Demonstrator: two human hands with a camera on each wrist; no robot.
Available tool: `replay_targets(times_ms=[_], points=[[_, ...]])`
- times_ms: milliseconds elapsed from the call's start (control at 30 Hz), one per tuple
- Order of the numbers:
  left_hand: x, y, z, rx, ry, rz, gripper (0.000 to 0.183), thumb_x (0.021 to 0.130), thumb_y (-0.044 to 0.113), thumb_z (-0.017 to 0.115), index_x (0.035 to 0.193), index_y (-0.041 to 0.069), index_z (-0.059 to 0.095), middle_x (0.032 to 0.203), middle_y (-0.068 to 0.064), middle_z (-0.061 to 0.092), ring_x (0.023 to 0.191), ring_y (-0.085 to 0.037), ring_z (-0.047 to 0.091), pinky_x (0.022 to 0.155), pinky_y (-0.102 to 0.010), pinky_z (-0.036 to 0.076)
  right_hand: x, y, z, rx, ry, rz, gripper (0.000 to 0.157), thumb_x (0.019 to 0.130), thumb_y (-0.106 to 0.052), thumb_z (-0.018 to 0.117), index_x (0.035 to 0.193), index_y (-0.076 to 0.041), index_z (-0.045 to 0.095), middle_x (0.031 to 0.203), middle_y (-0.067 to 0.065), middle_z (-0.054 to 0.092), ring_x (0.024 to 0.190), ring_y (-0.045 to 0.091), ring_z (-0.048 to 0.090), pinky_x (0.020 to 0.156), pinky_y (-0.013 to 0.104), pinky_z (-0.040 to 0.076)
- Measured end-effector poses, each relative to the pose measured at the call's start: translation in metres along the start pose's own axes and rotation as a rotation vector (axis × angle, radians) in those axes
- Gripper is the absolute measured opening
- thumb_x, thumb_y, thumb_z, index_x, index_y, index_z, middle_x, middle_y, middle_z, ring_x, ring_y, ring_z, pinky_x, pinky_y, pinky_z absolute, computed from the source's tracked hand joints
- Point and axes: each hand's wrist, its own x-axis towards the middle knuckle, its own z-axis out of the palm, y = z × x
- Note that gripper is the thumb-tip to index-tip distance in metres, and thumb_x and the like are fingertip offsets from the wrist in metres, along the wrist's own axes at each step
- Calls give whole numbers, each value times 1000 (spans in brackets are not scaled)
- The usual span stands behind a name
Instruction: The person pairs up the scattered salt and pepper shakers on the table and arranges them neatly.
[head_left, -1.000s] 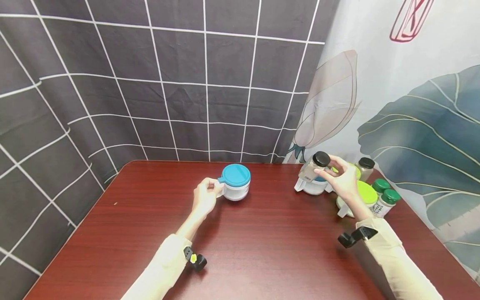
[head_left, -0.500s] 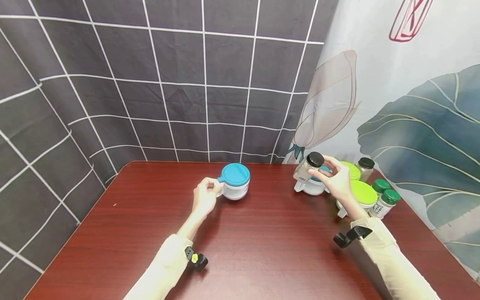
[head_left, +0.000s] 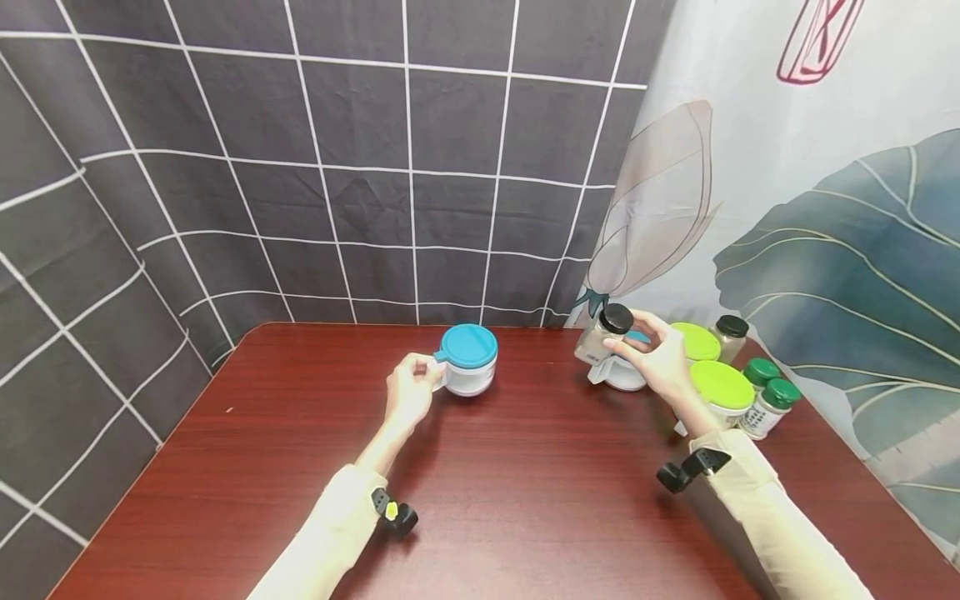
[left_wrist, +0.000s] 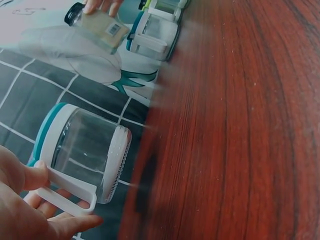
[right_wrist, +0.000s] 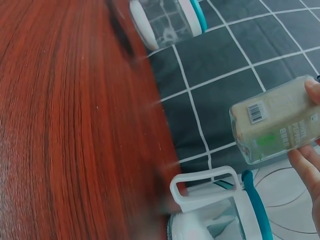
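Pinching the black-capped bottle [head_left: 596, 343], tilted above the desk [head_left: 517, 508], in the right hand [head_left: 664, 360]; gripping the handle [left_wrist: 75, 183] of a blue-lidded jar [head_left: 471, 378] with the left hand [head_left: 410, 392]! Best hold firm, swinging clear of the other blue-lidded jar [head_left: 625, 377].

Glossy wood-grain table [head_left: 525, 508]; smooth transparent jar [left_wrist: 82, 142]; matt cloth backdrop [head_left: 360, 108].

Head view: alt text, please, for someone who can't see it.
A person's left hand grips a blue-lidded jar by its handle; the right hand holds up a tilted black-capped bottle. To the right on the red table are another blue-lidded jar, two lime-lidded jars, two green-capped bottles and a second black-capped bottle.
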Motion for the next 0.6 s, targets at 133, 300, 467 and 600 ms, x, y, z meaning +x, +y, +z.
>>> replay_targets(times_ms=[133, 300, 467, 600], points=[[2, -1, 0, 12, 12, -1, 15, 88, 15, 67, 94, 1, 65, 100, -19, 71, 97, -31, 67, 89, -44, 51, 1, 1, 6, -1, -5, -3, 42, 72, 15, 73, 112, 8, 62, 95, -21, 69, 89, -4, 65, 78, 13, 53], [4, -3, 0, 31, 24, -2, 15, 88, 15, 67, 95, 2, 66, 100, -19, 72, 96, -32, 67, 88, -44, 50, 2, 2, 13, -4, -11, 21, 41, 72, 12, 74, 110, 2, 64, 94, -22, 68, 89, -6, 64, 78, 13, 52], [5, -7, 0, 33, 35, -7, 15, 88, 14, 66, 95, 1, 66, 100, -20, 71, 97, -32, 67, 88, -44, 50, 3, 4, 21, 6, -20, 69, 40, 74, 9, 74, 110, -6, 65, 94, -22, 68, 89, -5, 65, 79, 14, 53], [8, -10, 0, 36, 42, -8, 15, 88, 14, 67, 95, 1, 66, 100, -20, 71, 97, -32, 67, 88, -45, 50, 4, 6, 27, -9, -25, 73, 41, 74, 9, 75, 112, -1, 64, 93, -23, 68, 88, -6, 64, 79, 14, 53]])
